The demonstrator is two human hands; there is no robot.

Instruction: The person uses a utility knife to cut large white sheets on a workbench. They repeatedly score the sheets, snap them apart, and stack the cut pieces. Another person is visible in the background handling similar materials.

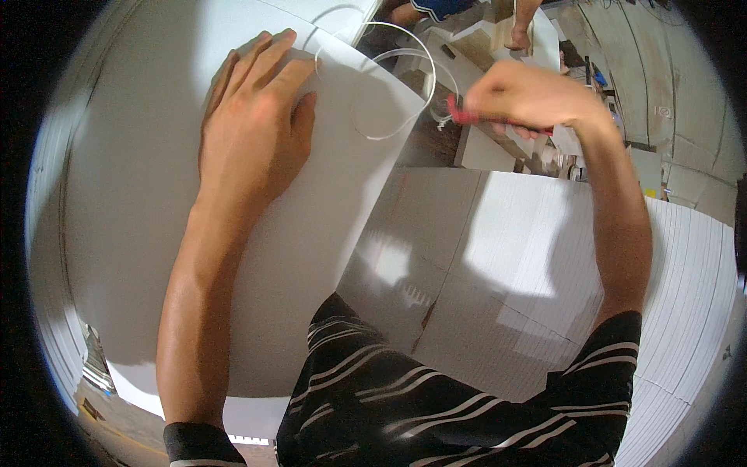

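Black striped shirt [436,409] fills the near side. On the white board [299,288], the left hand [253,128] rests flat, fingers loosely spread, inside the right edge. Beyond that edge, across a gap, the right hand's [529,93] fingers clench a blurred red tool [464,114]; white strap [433,68] loops over the far right corner.

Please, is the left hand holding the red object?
No, the right hand holds the red object; the left hand rests on a white surface.

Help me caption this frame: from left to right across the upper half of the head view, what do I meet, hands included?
Left hand → thin white loop → protruding end of the red tool → right hand.
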